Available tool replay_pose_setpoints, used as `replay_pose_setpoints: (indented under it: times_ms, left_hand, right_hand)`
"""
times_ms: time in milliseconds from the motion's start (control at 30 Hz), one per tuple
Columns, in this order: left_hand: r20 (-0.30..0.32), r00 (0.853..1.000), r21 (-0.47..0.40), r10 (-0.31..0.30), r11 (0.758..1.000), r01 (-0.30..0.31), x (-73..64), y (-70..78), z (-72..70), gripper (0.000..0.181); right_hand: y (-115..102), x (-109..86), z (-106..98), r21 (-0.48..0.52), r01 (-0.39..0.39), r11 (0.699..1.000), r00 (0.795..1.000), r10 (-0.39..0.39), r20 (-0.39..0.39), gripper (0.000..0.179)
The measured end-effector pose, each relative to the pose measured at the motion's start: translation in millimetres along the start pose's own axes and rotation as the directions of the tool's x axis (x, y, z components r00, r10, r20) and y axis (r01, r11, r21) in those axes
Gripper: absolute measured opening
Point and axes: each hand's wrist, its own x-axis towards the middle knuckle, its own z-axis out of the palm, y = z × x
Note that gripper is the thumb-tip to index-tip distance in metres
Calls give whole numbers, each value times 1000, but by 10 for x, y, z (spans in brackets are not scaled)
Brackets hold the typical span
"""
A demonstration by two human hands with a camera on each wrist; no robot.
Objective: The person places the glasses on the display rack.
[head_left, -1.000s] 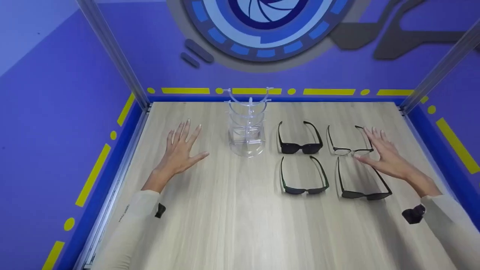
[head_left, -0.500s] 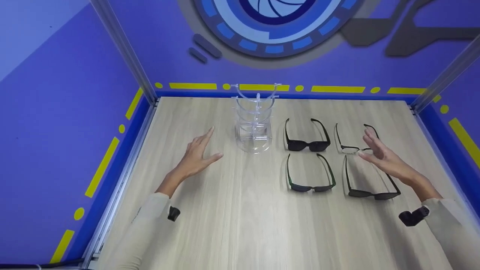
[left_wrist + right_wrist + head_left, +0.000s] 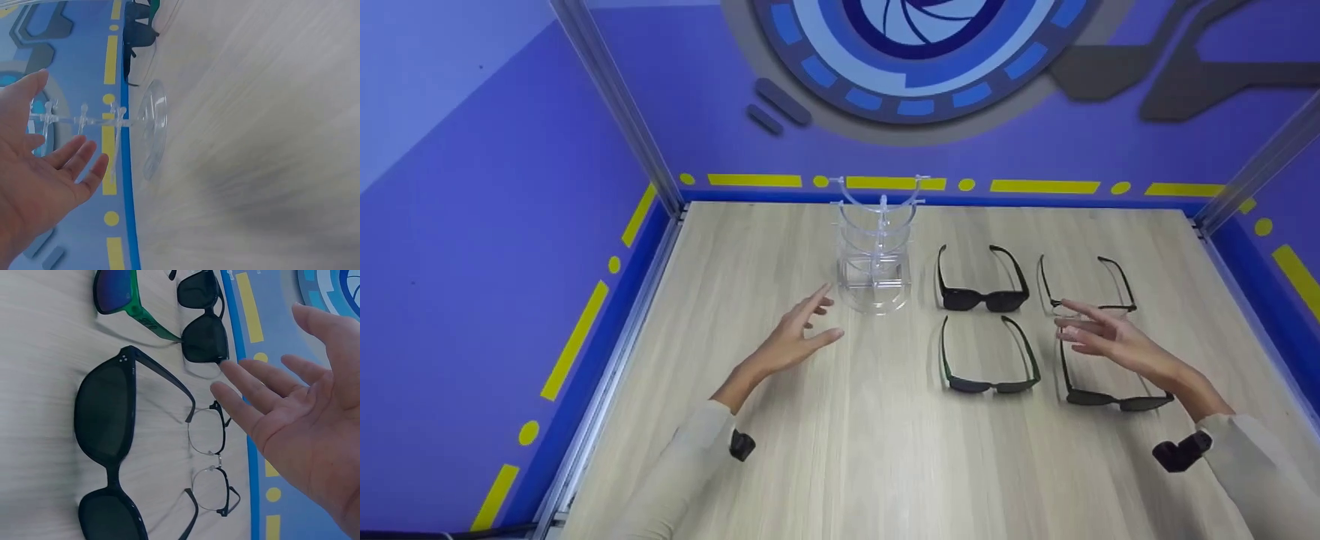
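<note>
My left hand (image 3: 791,341) hovers over the table just left of a clear plastic eyewear display stand (image 3: 877,277), fingers relaxed and holding nothing. In the left wrist view the stand's round base (image 3: 153,129) shows beyond the fingertips. My right hand (image 3: 1121,345) is above the right-hand eyewear, fingers loosely extended with nothing in them. It partly covers the clear-lens eyeglasses (image 3: 1119,308) at the back right and the black sunglasses (image 3: 1117,401) at the front right. To its left lie black sunglasses (image 3: 984,301) behind and green-sided sunglasses (image 3: 994,386) in front, temples unfolded.
The wood-grain table (image 3: 885,465) is bounded by a blue back wall (image 3: 1005,150) and side walls with yellow markings. A metal rail (image 3: 615,97) rises at the back left corner. Small black cameras sit on both wrists.
My left hand has moved right towards the stand, its spread fingers drawing together. My right hand has come off the clear eyeglasses, shifting nearer. The eyewear and stand stay in place as the view shifts.
</note>
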Motion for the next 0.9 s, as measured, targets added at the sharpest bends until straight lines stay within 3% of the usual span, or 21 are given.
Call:
replay_pose_setpoints:
  times_ms: [333, 600, 900]
  left_hand:
    - [106, 993, -158, 43, 987, -26, 174, 19, 450, 75]
    - [200, 979, -179, 40, 984, -4, 291, 107, 881, 67]
    - [290, 957, -268, 13, 961, 68, 351, 136, 1242, 63]
  right_hand:
    - [93, 10, 91, 31, -72, 997, 996, 70, 48, 61]
    - [157, 80, 163, 75, -92, 993, 992, 85, 94, 60]
    - [158, 137, 271, 69, -138, 988, 981, 127, 144, 62]
